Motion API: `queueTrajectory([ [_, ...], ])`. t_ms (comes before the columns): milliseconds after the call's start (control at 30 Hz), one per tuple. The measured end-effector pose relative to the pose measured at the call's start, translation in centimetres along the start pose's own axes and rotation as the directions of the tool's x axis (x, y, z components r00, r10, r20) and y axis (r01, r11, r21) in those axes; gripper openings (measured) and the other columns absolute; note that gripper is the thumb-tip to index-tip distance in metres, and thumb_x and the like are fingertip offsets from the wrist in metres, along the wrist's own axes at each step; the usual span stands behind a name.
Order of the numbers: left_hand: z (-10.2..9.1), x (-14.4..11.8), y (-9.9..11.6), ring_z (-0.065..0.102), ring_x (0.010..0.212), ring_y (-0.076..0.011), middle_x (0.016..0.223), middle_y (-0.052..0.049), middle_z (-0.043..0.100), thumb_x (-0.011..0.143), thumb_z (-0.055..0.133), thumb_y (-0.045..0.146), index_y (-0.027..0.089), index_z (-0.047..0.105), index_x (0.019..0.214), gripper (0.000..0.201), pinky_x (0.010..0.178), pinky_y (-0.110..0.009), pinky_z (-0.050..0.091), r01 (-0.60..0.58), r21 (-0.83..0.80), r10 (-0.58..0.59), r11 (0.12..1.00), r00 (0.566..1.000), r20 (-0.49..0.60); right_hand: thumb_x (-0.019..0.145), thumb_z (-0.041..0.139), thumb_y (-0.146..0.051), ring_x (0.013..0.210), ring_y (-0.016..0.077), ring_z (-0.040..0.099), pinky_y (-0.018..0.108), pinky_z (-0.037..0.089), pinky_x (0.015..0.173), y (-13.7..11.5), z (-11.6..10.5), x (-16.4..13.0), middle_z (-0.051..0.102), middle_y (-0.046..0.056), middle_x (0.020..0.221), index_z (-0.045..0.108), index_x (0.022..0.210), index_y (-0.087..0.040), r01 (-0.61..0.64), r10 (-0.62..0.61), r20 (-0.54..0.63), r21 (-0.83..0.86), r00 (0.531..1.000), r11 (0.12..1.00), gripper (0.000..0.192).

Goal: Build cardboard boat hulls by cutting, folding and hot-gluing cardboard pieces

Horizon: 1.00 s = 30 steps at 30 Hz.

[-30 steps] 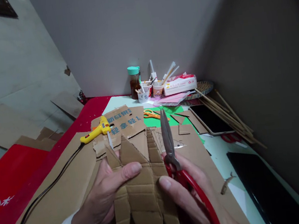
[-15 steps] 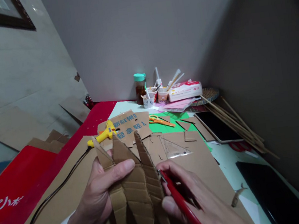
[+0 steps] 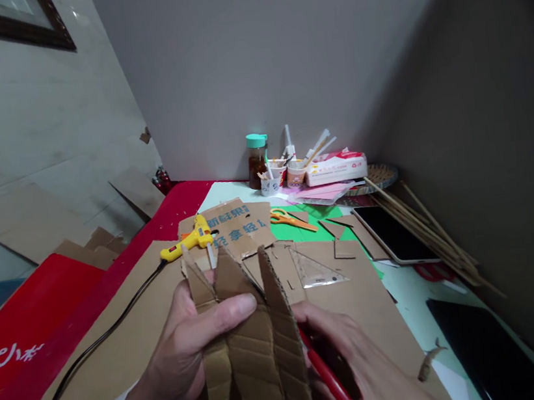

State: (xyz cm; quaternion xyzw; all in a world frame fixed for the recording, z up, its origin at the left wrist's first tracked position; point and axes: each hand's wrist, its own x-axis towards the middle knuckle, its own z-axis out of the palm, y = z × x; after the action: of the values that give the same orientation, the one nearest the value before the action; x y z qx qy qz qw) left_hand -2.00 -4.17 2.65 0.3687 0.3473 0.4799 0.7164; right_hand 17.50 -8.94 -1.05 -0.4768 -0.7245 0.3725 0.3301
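My left hand (image 3: pixel 189 354) holds a folded cardboard piece (image 3: pixel 251 340) with pointed, zigzag-cut tips, thumb pressed across its front. My right hand (image 3: pixel 363 371) grips red-handled scissors (image 3: pixel 330 382) just right of the cardboard; the blades are hidden behind the folds. Both hands hover over a large flat cardboard sheet (image 3: pixel 132 336) on the table.
A yellow glue gun (image 3: pixel 188 242) with a black cord lies on printed cardboard (image 3: pixel 235 225). Behind it are orange scissors (image 3: pixel 290 218), a clear set square (image 3: pixel 313 271), a tablet (image 3: pixel 393 228), bamboo sticks (image 3: pixel 428 225), a jar (image 3: pixel 258 160), cups and a tissue pack (image 3: pixel 336 168). A dark screen (image 3: pixel 489 354) is on the right.
The scissors' blades, upright beside the cardboard a second ago, have dropped out of sight behind it. The cardboard piece turned slightly and my view shifted a little left.
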Motion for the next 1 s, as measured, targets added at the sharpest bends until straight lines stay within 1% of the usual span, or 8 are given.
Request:
queueTrajectory([
  [200, 0.3, -0.5, 0.4, 0.074, 0.091, -0.0315, 0.105, -0.009, 0.077, 0.072, 0.078, 0.021, 0.02, 0.072, 0.107, 0.036, 0.082, -0.041, 0.06, 0.083, -0.006, -0.082, 0.997, 0.993, 0.088, 0.074, 0.062, -0.027, 0.108, 0.0281, 0.065, 0.043, 0.055, 0.092, 0.6, 0.1, -0.1, 0.069, 0.008, 0.118, 0.063, 0.121, -0.025, -0.011, 0.009, 0.057, 0.022, 0.998, 1.0, 0.047],
  [367, 0.4, -0.7, 0.8, 0.074, 0.091, -0.0309, 0.103, -0.008, 0.078, 0.072, 0.08, 0.024, 0.023, 0.067, 0.119, 0.048, 0.078, -0.041, 0.06, 0.213, 0.018, -0.212, 0.977, 0.976, -0.04, 0.072, 0.062, -0.026, 0.087, 0.0242, 0.067, 0.037, 0.056, 0.081, 0.0, 0.2, 0.4, 0.071, 0.005, 0.098, 0.066, 0.108, -0.026, -0.012, 0.008, 0.064, 0.052, 0.998, 0.999, 0.037],
  [467, 0.2, -0.3, 0.5, 0.073, 0.096, -0.0294, 0.11, -0.008, 0.077, 0.076, 0.079, 0.025, 0.025, 0.065, 0.124, 0.05, 0.081, -0.039, 0.059, 0.141, 0.085, -0.144, 0.986, 0.989, 0.033, 0.078, 0.06, -0.036, 0.073, 0.0223, 0.063, 0.034, 0.054, 0.069, -0.5, 0.4, 0.6, 0.067, 0.003, 0.08, 0.065, 0.093, -0.024, -0.017, 0.015, 0.041, 0.061, 0.999, 0.998, 0.019],
  [567, 0.0, 0.1, 0.2, 0.072, 0.101, -0.0264, 0.113, -0.006, 0.076, 0.079, 0.077, 0.028, 0.026, 0.067, 0.124, 0.046, 0.089, -0.035, 0.057, 0.03, 0.177, -0.04, 0.984, 0.998, 0.056, 0.085, 0.059, -0.049, 0.072, 0.0214, 0.061, 0.033, 0.052, 0.069, -0.5, 0.8, 0.6, 0.065, 0.003, 0.078, 0.062, 0.088, -0.023, -0.022, 0.019, 0.025, 0.088, 0.999, 0.996, 0.026],
  [667, -0.2, 0.3, 0.1, 0.074, 0.094, -0.0269, 0.105, -0.006, 0.078, 0.08, 0.075, 0.03, 0.023, 0.067, 0.122, 0.043, 0.085, -0.037, 0.058, 0.081, 0.258, -0.104, 0.963, 0.992, 0.074, 0.088, 0.057, -0.051, 0.067, 0.0184, 0.057, 0.031, 0.049, 0.066, 0.3, 0.9, 0.8, 0.062, 0.002, 0.075, 0.059, 0.091, -0.022, -0.046, 0.063, -0.129, 0.125, 0.99, 0.991, 0.029],
  [800, -0.4, 0.5, 0.1, 0.072, 0.094, -0.0299, 0.104, -0.008, 0.078, 0.075, 0.077, 0.032, 0.02, 0.066, 0.125, 0.052, 0.085, -0.041, 0.056, 0.173, 0.421, -0.246, 0.891, 0.961, 0.125, 0.089, 0.06, -0.055, 0.047, 0.0121, 0.046, 0.023, 0.038, 0.046, 0.9, -0.4, 1.4, 0.05, -0.005, 0.058, 0.052, 0.102, -0.021, -0.209, 0.291, -0.29, 0.283, 0.912, 0.936, 0.037],
  [900, -0.3, 0.9, -0.1, 0.068, 0.103, -0.0281, 0.111, -0.004, 0.076, 0.076, 0.074, 0.03, 0.023, 0.067, 0.124, 0.049, 0.094, -0.039, 0.05, 0.029, 0.636, -0.271, 0.771, 0.919, 0.286, 0.088, 0.063, -0.054, 0.06, 0.0122, 0.055, 0.022, 0.044, 0.054, 0.1, -1.6, 1.3, 0.056, -0.003, 0.072, 0.05, 0.106, -0.021, -0.081, 0.213, -0.223, 0.486, 0.951, 0.87, 0.04],
  [1000, -0.2, 1.4, -0.6, 0.066, 0.102, -0.0252, 0.105, 0.002, 0.075, 0.081, 0.067, 0.026, 0.027, 0.071, 0.117, 0.036, 0.093, -0.034, 0.048, -0.079, 0.753, -0.409, 0.653, 0.8, 0.439, 0.079, 0.078, -0.042, 0.066, 0.0114, 0.056, 0.022, 0.046, 0.059, -1.0, -2.0, 1.0, 0.061, -0.002, 0.084, 0.049, 0.11, -0.022, -0.093, 0.176, -0.104, 0.54, 0.979, 0.836, 0.047],
])
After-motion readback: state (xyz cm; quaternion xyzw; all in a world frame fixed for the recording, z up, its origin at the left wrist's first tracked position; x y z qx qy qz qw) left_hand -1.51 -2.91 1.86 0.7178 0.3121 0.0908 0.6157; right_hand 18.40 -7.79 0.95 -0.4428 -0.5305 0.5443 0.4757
